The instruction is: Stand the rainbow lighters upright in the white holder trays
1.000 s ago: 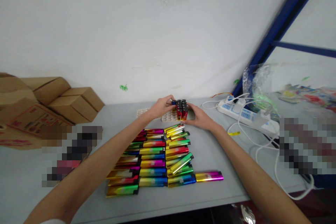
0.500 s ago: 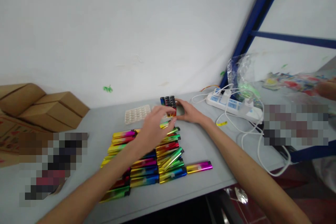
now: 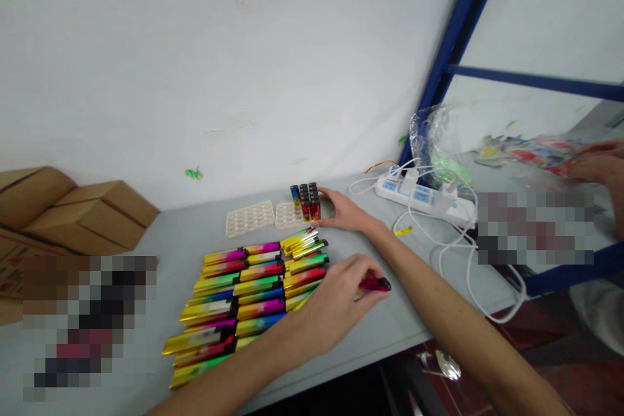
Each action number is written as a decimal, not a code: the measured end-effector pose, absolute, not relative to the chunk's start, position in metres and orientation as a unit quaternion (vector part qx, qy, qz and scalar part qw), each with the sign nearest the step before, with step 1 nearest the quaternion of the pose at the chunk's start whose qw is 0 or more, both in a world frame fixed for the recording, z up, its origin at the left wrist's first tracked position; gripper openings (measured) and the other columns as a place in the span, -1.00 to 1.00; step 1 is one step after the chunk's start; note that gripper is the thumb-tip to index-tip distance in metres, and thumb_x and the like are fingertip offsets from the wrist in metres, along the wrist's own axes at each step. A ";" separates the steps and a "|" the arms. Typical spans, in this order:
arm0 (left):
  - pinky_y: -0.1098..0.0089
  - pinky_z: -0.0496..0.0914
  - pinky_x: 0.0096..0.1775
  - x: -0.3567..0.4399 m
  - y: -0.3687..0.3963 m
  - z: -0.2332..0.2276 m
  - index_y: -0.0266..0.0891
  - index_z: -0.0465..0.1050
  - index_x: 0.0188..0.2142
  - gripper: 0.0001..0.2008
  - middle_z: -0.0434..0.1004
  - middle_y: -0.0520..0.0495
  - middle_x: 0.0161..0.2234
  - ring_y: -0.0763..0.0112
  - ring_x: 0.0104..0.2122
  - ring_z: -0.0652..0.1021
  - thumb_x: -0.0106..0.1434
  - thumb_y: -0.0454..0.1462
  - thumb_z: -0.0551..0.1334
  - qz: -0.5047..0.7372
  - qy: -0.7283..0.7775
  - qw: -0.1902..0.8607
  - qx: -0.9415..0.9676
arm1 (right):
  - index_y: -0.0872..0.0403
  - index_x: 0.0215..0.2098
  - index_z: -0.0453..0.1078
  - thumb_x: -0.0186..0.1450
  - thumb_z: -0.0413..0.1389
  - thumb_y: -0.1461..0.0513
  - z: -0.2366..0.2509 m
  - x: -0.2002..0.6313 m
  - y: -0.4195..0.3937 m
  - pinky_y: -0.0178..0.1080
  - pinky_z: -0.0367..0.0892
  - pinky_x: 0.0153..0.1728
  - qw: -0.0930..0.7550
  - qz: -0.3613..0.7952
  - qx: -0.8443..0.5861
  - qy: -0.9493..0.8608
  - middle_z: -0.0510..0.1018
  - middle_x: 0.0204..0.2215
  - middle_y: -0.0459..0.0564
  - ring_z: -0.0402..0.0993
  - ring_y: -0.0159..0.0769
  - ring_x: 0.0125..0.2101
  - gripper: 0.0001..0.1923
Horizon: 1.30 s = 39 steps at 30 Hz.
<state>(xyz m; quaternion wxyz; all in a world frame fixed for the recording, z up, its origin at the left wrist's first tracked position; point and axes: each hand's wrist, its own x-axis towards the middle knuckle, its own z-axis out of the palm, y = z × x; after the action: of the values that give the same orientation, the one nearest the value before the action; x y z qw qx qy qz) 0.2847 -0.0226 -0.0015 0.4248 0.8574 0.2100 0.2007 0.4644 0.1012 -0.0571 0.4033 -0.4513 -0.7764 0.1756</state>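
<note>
My left hand [image 3: 341,302] is closed on a lighter [image 3: 376,284] with a magenta body and black top, low over the right front of the table. Most of that lighter is hidden by the fingers. My right hand [image 3: 344,211] curves around the right end of a white tray with holes [image 3: 287,216], thumb in front and fingers behind. Black-topped lighters [image 3: 310,200] stand upright in that tray, beside the right fingertips. Shiny lighters in gold, green, red, purple and blue [image 3: 260,286] lie in stacked columns left of and under my left forearm.
A second white holed tray [image 3: 250,219] lies left of the first. Cardboard boxes [image 3: 92,214] stand at the left. At the right are a power strip [image 3: 424,198] with white cables, a blue metal frame [image 3: 446,52] and another person's hands [image 3: 602,166].
My left hand has moved from the tray toward the right front and now holds a lighter where a lone purple-gold one lay. My right hand stays at the tray.
</note>
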 end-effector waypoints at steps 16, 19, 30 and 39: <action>0.44 -0.03 -0.54 0.246 0.026 0.023 -0.22 0.18 -0.61 -0.48 -0.03 0.15 -0.66 0.57 -0.64 0.05 0.34 0.08 0.03 0.273 0.272 0.757 0.528 | 0.08 0.36 0.14 0.14 0.39 -0.02 -0.066 0.468 0.103 0.13 0.34 0.16 0.384 0.157 -0.466 -0.781 0.47 0.18 0.26 0.46 0.08 0.13 -0.05; 0.43 -0.06 -0.56 0.245 0.028 0.023 -0.19 0.10 -0.65 -0.51 -0.05 0.14 -0.67 0.56 -0.66 0.01 0.30 0.03 0.01 0.281 0.279 0.764 0.509 | 0.07 0.37 0.12 0.15 0.38 -0.02 -0.066 0.469 0.102 0.11 0.35 0.17 0.382 0.160 -0.463 -0.783 0.45 0.20 0.25 0.47 0.06 0.12 -0.05; 0.50 -0.04 -0.60 0.244 0.030 0.017 -0.18 0.10 -0.60 -0.60 -0.08 0.17 -0.66 0.57 -0.66 -0.02 0.26 -0.02 0.03 0.303 0.306 0.750 0.503 | 0.06 0.37 0.13 0.14 0.40 -0.01 -0.066 0.469 0.101 0.14 0.34 0.17 0.387 0.168 -0.470 -0.775 0.47 0.18 0.24 0.47 0.07 0.12 -0.05; 0.48 0.16 -0.53 0.235 0.052 0.027 -0.27 0.44 -0.32 -0.50 0.20 0.09 -0.55 0.53 -0.58 0.22 0.29 0.16 0.17 0.397 0.296 0.704 0.509 | 0.07 0.37 0.13 0.14 0.40 0.01 -0.065 0.467 0.101 0.13 0.35 0.17 0.390 0.172 -0.462 -0.778 0.47 0.18 0.24 0.47 0.05 0.11 -0.05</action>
<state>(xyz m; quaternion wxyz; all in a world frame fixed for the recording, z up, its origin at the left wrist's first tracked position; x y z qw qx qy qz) 0.2350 0.0521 0.0268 0.7037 0.5090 0.2964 0.3974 0.4669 0.1007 -0.0645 0.3903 -0.4620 -0.7776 0.1717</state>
